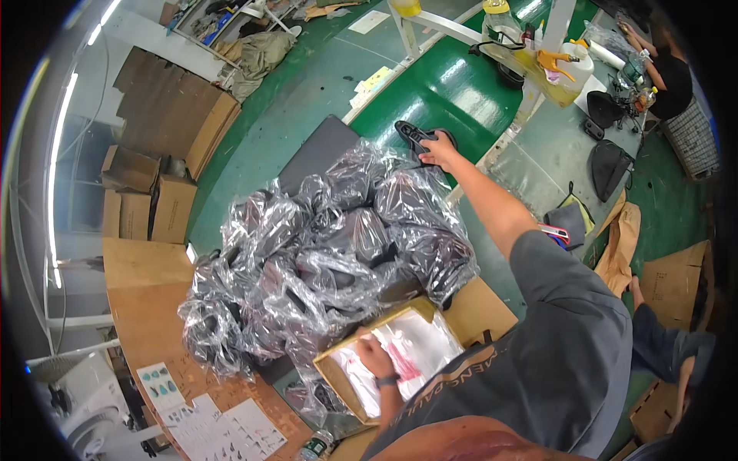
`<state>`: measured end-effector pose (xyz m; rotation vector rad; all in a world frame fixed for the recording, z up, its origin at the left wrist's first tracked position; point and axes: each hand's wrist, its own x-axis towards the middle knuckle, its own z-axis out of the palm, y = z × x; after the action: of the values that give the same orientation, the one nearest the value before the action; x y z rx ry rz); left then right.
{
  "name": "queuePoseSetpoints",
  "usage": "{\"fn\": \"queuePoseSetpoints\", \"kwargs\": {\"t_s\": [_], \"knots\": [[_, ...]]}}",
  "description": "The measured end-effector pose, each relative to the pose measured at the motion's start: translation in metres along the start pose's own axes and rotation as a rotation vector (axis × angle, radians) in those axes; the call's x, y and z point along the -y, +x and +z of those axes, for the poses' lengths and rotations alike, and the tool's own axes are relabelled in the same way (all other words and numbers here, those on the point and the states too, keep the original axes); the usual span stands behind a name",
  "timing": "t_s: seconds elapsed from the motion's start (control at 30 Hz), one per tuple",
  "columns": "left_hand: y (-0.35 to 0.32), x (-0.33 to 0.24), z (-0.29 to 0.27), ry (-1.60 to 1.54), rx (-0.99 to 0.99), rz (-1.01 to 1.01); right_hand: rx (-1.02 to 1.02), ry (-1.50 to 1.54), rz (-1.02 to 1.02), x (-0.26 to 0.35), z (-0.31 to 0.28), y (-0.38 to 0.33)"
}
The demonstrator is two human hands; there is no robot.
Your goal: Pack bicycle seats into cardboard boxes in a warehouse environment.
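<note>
My right arm stretches far forward over the green belt. At its end my right hand (439,150) is closed on a black, elongated moulded piece (411,135); its exact kind is unclear. Close to my body, an open cardboard box (344,390) holds a stack of white plastic bags (419,342) with red print. Over the bags' left part is my left hand (374,355), its fingers curled; what they grip, if anything, is hidden. Just beyond the box rises a big heap of dark items in clear plastic bags (323,261).
A dark flat board (319,150) lies behind the heap. Right of the belt, a bench (530,173) carries black triangular pieces (611,169) and a spray bottle (565,65). Brown cartons (173,207) stand at left. Printed sheets (223,430) lie on a brown board. Other people are at right.
</note>
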<state>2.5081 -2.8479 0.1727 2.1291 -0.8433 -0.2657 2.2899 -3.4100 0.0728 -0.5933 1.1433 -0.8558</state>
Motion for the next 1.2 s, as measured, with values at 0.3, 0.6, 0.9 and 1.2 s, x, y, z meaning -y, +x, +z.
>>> {"fn": "queuePoseSetpoints", "kwargs": {"t_s": [0.3,0.6,0.9,1.2], "knots": [[-0.099,0.023,0.033,-0.057,0.485,-0.111,0.067,0.207,0.084,-0.017,-0.016,-0.008],[-0.122,0.070,0.068,0.425,0.608,0.040,0.003,0.451,0.305,-0.147,-0.175,-0.325],[-0.131,0.105,0.068,0.003,0.479,0.178,0.119,0.309,0.572,-0.264,-0.256,-0.523],[-0.137,0.112,0.052,-0.445,0.322,-0.513,0.323,-0.788,0.078,-0.257,-0.291,-0.604]]}}
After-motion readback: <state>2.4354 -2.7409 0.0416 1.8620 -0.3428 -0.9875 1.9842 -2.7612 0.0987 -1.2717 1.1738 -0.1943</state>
